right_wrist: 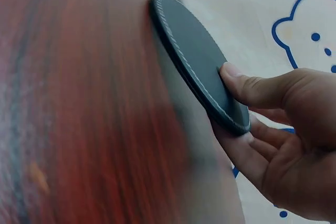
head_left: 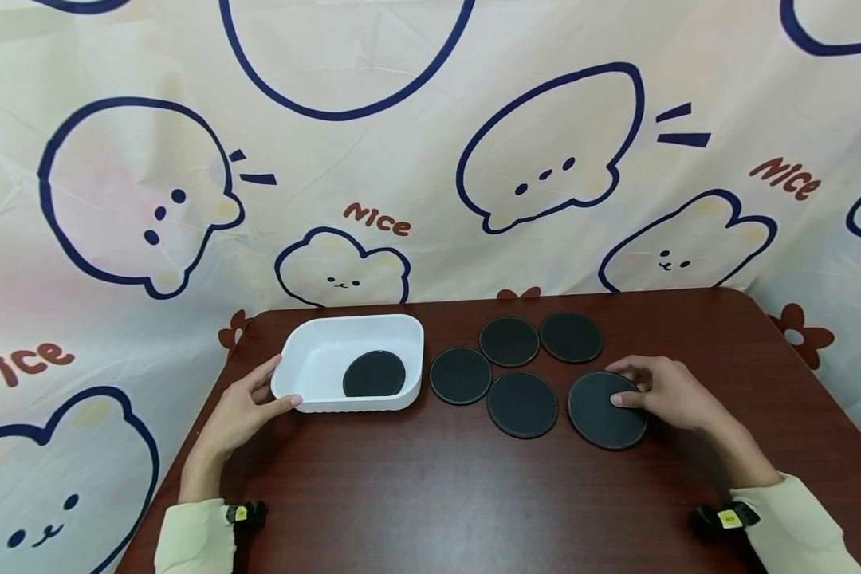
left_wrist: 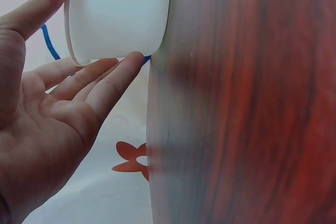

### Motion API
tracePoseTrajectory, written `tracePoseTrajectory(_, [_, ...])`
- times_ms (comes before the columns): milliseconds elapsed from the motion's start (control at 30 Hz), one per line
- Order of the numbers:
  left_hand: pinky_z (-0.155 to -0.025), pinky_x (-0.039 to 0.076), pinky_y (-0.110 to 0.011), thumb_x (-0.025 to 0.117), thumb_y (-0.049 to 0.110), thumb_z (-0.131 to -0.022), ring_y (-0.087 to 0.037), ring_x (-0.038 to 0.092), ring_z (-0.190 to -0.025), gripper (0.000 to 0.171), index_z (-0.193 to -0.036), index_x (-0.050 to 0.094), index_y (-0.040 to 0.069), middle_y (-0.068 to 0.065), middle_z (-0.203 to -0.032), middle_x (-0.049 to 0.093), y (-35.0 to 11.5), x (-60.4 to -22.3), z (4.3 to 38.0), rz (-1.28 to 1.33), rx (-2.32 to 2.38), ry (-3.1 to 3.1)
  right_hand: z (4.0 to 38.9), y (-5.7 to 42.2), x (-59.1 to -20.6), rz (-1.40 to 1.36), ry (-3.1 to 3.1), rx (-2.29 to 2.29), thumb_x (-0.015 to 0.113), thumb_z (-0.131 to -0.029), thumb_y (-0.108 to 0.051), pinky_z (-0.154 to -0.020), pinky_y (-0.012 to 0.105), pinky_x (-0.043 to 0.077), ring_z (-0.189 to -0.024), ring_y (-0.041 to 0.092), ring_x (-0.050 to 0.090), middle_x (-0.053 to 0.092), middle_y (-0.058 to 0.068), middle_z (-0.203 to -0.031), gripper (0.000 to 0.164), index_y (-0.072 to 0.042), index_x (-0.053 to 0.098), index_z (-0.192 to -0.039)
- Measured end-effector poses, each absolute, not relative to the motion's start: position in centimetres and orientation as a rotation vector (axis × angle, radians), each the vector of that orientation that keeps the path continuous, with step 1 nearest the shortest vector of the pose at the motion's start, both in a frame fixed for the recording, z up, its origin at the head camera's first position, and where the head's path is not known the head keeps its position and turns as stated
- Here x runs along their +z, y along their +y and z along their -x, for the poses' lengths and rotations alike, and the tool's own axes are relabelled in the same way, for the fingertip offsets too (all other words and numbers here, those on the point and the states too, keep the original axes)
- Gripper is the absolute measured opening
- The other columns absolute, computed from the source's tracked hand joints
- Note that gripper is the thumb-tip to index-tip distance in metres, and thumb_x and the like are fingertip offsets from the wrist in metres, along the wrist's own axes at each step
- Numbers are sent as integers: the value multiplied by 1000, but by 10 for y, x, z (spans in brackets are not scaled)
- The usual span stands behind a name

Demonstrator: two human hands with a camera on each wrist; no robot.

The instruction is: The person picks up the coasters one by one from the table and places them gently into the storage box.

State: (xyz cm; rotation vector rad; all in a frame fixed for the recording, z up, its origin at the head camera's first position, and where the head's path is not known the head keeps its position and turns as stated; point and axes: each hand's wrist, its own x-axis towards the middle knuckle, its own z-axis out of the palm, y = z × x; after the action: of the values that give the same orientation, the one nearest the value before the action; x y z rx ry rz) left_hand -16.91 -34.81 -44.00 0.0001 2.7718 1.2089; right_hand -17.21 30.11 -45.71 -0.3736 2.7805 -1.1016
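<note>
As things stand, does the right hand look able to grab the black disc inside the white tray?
Probably not yet: the right hand pinches another disc. Once freed, it likely could, since the white tray is open on top and nothing covers the disc inside.

Pinched black disc [head_left: 601, 419], white tub [head_left: 316, 363], disc [head_left: 374, 375] inside

Place: screened off, room type unclear
Table [head_left: 416, 494]: dark wood-grain, rounded far corners
Cloth [head_left: 430, 171]: bear-printed, lettered "Nice", hanging beyond far edge and both side edges
</note>
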Motion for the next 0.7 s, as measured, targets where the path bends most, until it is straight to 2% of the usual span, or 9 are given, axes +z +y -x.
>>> tracePoseTrajectory(200, [-111, 50, -56, 80, 42, -98, -49, 58, -142, 99, -172, 23, 9, -32, -166, 42, -348, -441, 169, -3, 1201, 2772, 173, 309, -458, 307, 2568, -1305, 80, -98, -14, -68, 28, 62, -80, 14, 72, 77, 15, -107, 46, 3, 66, -139])
tracePoseTrajectory(333, [-111, 50, -56, 80, 41, -98, -49, 58, -142, 99, -172, 22, 9, -32, -166, 42, -348, -440, 170, 3, 1194, 2772, 174, 312, -457, 273, 2487, -1382, 77, -100, -14, -67, 31, 63, -80, 16, 74, 77, 20, -112, 49, 5, 62, -143])
tracePoseTrajectory(700, [-112, 50, -56, 80, 41, -98, -48, 58, -142, 99, -172, 22, 10, -31, -166, 43, -347, -440, 169, 4, 1196, 2770, 175, 316, -456, 236, 2377, -1501, 73, -102, -14, -77, 35, 68, -91, 17, 80, 73, 28, -125, 58, 7, 52, -152])
